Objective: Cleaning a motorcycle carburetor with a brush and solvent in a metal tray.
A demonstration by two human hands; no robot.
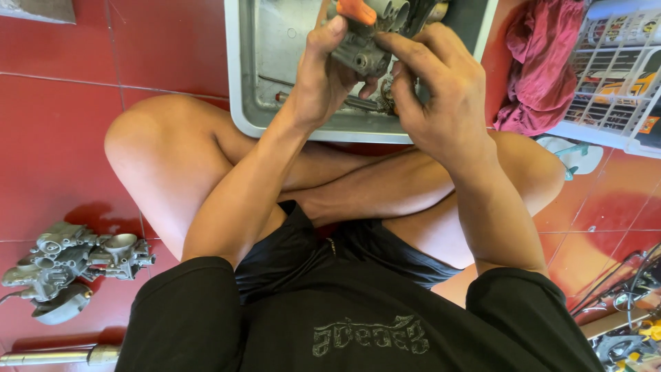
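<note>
I sit cross-legged on a red tiled floor. Both hands hold a grey metal carburetor (363,49) above a grey metal tray (242,83) in front of my legs. My left hand (323,72) wraps its left side, thumb up near an orange part (357,9) on top. Gripping from the right, my right hand (434,83) has its fingers curled over the body and pinching near its lower edge. Much of the carburetor is hidden by my fingers.
Another grey carburetor assembly (69,265) lies on the floor at my left, with a metal tube (55,357) near it. A pink-red cloth (540,62) and a white wire basket (616,69) of packages sit at the right. Cables and parts (623,303) lie at lower right.
</note>
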